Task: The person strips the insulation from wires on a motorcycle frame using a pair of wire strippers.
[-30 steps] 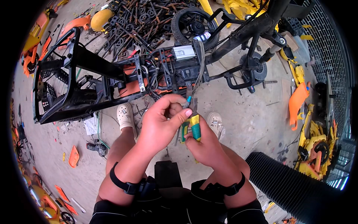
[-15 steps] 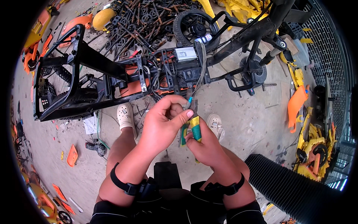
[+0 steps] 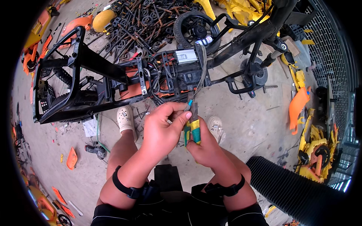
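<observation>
My left hand (image 3: 160,128) is closed in a pinch on a thin cable with a small blue connector (image 3: 190,102) at its upper end. In my right hand (image 3: 207,148) are pliers (image 3: 195,131) with green and yellow handles. Their dark jaws point up and lie right beside the connector; whether they bite on it I cannot tell. Just beyond my hands, a bundle of grey cables (image 3: 204,73) hangs from a black vehicle frame (image 3: 102,64). A silver box (image 3: 186,57) sits on that frame among wiring.
Rusty metal parts (image 3: 139,22) are heaped behind the frame, next to a wheel (image 3: 198,32). A cordless drill (image 3: 95,150) and an orange piece (image 3: 72,158) lie on the floor at left. Yellow and orange panels (image 3: 299,105) line the right side, near a black ribbed object (image 3: 290,188).
The pliers have become more upright, their jaws now close beside the blue connector. My left hand has shifted slightly left and nearer to me. The view has moved a little.
</observation>
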